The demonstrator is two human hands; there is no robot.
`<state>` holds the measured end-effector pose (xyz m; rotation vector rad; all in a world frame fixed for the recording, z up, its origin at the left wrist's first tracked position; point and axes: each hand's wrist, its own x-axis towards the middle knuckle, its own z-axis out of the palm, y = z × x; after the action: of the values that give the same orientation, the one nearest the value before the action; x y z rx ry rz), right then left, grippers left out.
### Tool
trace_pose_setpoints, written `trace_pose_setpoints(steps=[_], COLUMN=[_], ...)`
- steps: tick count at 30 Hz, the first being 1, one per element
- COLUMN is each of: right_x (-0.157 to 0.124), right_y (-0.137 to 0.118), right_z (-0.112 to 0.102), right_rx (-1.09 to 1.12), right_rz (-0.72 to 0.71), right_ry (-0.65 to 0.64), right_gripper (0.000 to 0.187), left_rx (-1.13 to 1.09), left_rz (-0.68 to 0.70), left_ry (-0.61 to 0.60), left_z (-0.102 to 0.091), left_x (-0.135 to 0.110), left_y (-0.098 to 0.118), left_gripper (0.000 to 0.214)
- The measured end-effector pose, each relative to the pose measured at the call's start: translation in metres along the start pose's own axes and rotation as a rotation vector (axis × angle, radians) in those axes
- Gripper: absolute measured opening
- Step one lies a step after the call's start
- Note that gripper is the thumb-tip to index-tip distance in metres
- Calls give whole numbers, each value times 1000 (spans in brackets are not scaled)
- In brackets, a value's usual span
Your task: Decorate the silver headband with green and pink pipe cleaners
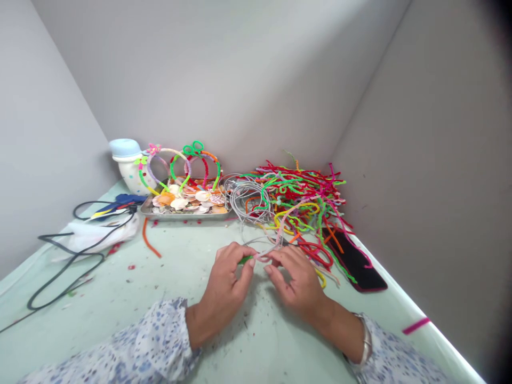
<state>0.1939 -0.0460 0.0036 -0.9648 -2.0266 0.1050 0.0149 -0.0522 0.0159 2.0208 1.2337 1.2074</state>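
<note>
Near the middle of the table, my left hand [229, 277] is closed in a pinch, with a bit of green pipe cleaner [245, 260] showing between thumb and forefinger. Facing it, my right hand [299, 280] has its fingers bent around a pale pink pipe cleaner [262, 258] that bridges the small gap between both hands. The pink strand seems to run along a grey wire [256, 243], which loops up behind the fingers. Whether the pink is wound on the wire I cannot tell. Behind my hands lies a coil of grey wire [248, 200].
A heap of coloured pipe cleaners [304, 181] spreads at back right, partly over a black phone-like slab [360, 266]. A metal tray [188, 216] holds shells and decorated headbands [218, 170]. A white jar with a blue lid [126, 149] and black cable [66, 261] are left.
</note>
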Motion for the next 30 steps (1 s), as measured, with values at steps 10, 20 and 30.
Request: trace_pose_setpoints(steps=[10, 20, 30], right_x=[-1, -7, -4], right_y=[-7, -9, -12], right_z=[-1, -2, -11], right_rx=[-50, 10, 23], right_rz=[-41, -42, -354], right_ry=[7, 55, 96], right_gripper=[23, 30, 31], left_rx=[5, -111, -182], left_rz=[-20, -106, -160], left_ry=[35, 115, 122], left_z=[-1, -2, 0], left_x=[1, 2, 2], left_y=[0, 0, 0], left_gripper=[13, 12, 11])
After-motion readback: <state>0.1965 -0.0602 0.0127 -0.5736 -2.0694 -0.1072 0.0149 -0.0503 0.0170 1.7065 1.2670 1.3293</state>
